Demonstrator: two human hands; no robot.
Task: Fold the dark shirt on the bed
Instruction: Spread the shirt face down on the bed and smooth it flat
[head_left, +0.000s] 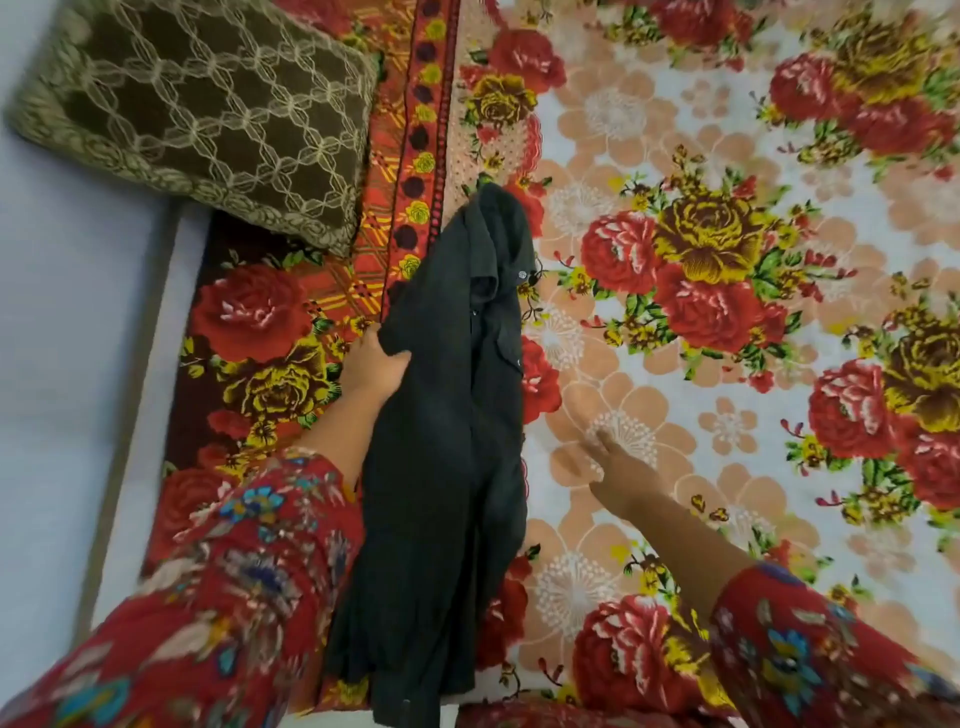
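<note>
A brown cushion with a pale lattice pattern (208, 111) lies up and left of the left hand (371, 366). That hand grips the edge of the dark, bunched cloth shirt (452, 426), which hangs lengthwise between both hands. Just right of the shirt, the right hand (615, 470) is open and flat, fingers stretched over the flowered red-and-peach bedsheet (727, 260).

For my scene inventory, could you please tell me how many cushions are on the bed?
1: a brown lattice-patterned cushion lies at the upper left, beside the bedspread's red border, beyond the dark shirt. Others may lie outside the frame.
</note>
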